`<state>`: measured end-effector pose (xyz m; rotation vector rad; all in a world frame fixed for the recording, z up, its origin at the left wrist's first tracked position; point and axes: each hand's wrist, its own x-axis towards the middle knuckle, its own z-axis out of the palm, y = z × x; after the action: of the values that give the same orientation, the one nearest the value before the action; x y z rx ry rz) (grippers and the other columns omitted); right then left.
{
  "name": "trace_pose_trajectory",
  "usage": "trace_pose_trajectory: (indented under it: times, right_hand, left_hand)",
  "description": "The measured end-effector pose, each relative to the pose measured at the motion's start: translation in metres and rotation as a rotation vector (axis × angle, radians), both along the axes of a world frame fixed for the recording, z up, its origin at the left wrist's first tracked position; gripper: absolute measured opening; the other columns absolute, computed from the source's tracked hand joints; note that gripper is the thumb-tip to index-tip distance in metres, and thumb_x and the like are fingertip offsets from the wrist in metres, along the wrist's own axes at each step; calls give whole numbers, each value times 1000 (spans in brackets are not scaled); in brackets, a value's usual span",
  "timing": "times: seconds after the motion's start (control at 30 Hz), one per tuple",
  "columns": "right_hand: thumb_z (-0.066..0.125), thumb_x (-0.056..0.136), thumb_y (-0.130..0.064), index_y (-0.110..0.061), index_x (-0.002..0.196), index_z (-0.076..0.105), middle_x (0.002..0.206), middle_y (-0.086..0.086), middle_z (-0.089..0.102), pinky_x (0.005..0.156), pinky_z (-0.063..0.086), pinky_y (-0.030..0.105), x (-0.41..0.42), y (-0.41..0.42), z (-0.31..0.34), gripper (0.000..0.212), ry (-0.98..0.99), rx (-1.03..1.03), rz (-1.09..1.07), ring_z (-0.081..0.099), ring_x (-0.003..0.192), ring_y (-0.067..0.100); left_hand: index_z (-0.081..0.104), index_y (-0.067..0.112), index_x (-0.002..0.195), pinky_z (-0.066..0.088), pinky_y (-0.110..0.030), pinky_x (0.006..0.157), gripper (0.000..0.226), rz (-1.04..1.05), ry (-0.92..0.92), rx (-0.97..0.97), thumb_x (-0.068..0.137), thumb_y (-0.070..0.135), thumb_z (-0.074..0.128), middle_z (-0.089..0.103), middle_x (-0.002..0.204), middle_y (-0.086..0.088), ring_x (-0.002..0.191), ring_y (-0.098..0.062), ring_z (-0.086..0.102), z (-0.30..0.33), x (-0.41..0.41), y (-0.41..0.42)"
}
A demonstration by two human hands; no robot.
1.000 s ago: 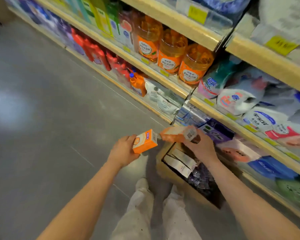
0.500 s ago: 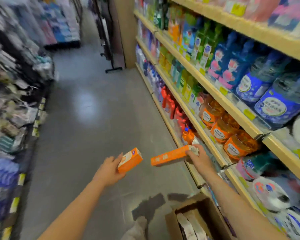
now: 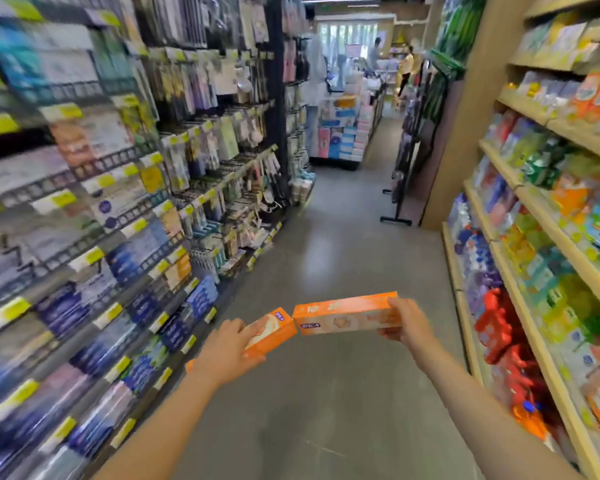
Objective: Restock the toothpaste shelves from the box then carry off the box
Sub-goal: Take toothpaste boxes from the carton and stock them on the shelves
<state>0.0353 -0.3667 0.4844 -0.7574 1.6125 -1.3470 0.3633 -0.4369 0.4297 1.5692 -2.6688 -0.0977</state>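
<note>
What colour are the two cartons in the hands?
Orange, both the left carton and the right carton; head view.

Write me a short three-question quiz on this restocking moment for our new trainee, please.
1. True or false: the left hand grips nothing.
2. What does the right hand hold? A) a blue bottle B) a long orange carton C) a price tag
3. Fill in: the near ends of the two cartons sit almost together above the aisle ____.

Key:
1. False; it grips a second orange carton.
2. B
3. floor
</note>
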Motion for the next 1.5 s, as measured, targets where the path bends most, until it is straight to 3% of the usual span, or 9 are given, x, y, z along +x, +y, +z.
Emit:
trace_pose_trajectory:
  times: [0.07, 0.13, 0.3, 0.5, 0.67, 1.0, 1.1, 1.3, 1.5]
  right_hand:
    - [62, 69, -43, -12, 85, 51, 86, 15, 56, 48, 46, 26, 44, -23, 11, 36, -29, -19, 85, 55, 67, 26]
    - [59, 82, -33, -12, 89, 53, 91, 15, 56, 44, 49, 24, 92, -45, 18, 23, -67, -51, 164, 56, 68, 24]
    - [49, 94, -22, -12, 90, 54, 100, 20, 58, 47, 52, 26, 225, -88, 35, 12, -104, -106, 335, 60, 63, 21]
    - [43, 96, -26, -11, 90, 55, 62, 9, 64, 51, 50, 27, 391, -114, 68, 20, -133, -126, 557, 61, 49, 15]
    - [42, 99, -28, -14, 106, 51, 100, 16, 61, 58, 53, 29, 507, -119, 93, 18, -166, -152, 756, 62, 81, 25]
    - [45, 97, -27, -9, 111, 54, 114, 16, 57, 59, 54, 27, 667, -140, 120, 24, -259, -243, 1100, 60, 101, 30]
    - [43, 98, -26, -15, 94, 61, 103, 11, 63, 65, 52, 28, 705, -146, 128, 21, -277, -269, 1213, 62, 93, 22]
    - [49, 96, -30, -16, 103, 57, 116, 15, 59, 65, 59, 28, 769, -168, 129, 18, -395, -223, 1267, 60, 106, 30]
    - [46, 97, -34, -10, 113, 51, 114, 15, 56, 57, 57, 21, 806, -183, 128, 29, -420, -185, 1215, 62, 85, 24]
  left_hand:
    - [12, 40, 147, 41, -33, 80, 78, 61, 30, -34, 82, 63, 50, 48, 114, -4, 103, -22, 46, 13, 46, 5]
    - [16, 37, 148, 40, -34, 78, 76, 120, 28, -88, 84, 60, 52, 50, 111, -7, 100, -24, 48, 26, 100, 12]
    - [26, 35, 146, 46, -38, 78, 90, 336, 37, -170, 64, 71, 23, 53, 104, -9, 97, -30, 52, 60, 247, 40]
    - [38, 29, 141, 48, -32, 61, 80, 559, 40, -282, 70, 65, 42, 58, 85, -11, 79, -34, 59, 97, 394, 84]
    - [28, 30, 146, 45, -39, 75, 83, 837, 113, -332, 72, 64, 47, 54, 99, -15, 95, -35, 52, 121, 479, 136]
    - [11, 39, 147, 37, -31, 64, 79, 1170, 96, -381, 84, 57, 55, 53, 100, -5, 94, -23, 49, 127, 552, 198]
    - [14, 37, 149, 37, -31, 66, 79, 1275, 93, -399, 84, 60, 53, 53, 103, -6, 95, -23, 50, 126, 561, 199]
    - [17, 38, 147, 44, -31, 67, 92, 1365, 132, -458, 65, 79, 28, 52, 96, -4, 90, -23, 49, 120, 573, 197]
    - [14, 42, 146, 46, -34, 70, 85, 1369, 153, -483, 71, 78, 36, 51, 94, -1, 89, -21, 50, 121, 588, 190]
